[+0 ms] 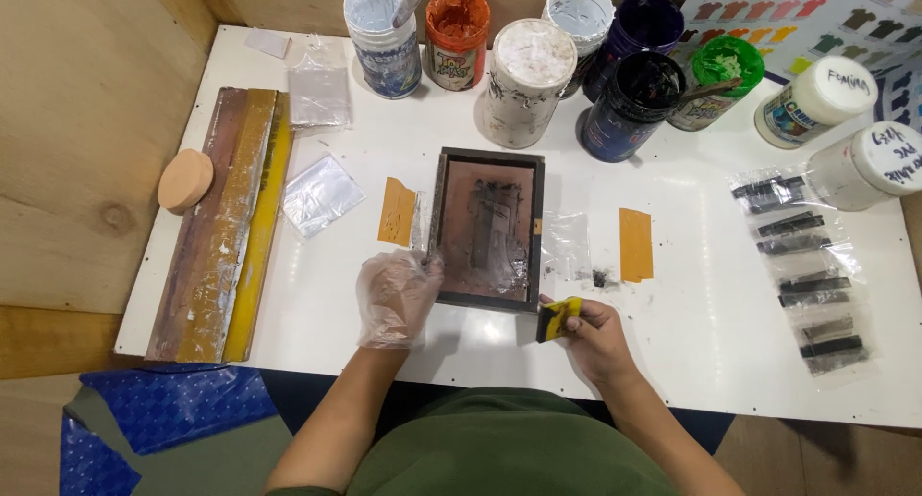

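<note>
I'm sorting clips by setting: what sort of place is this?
Probably a small screen-printing bench: open ink jars along the table's back, a small framed screen under the gloved left hand, and a yellow squeegee in the right hand.

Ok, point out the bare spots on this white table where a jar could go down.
Bare table lies right of the right hand, between the orange strip and the bagged black pieces. Another patch runs along the near edge, between the wooden squeegee and the gloved left hand. The paint jars crowd the far edge.
</note>
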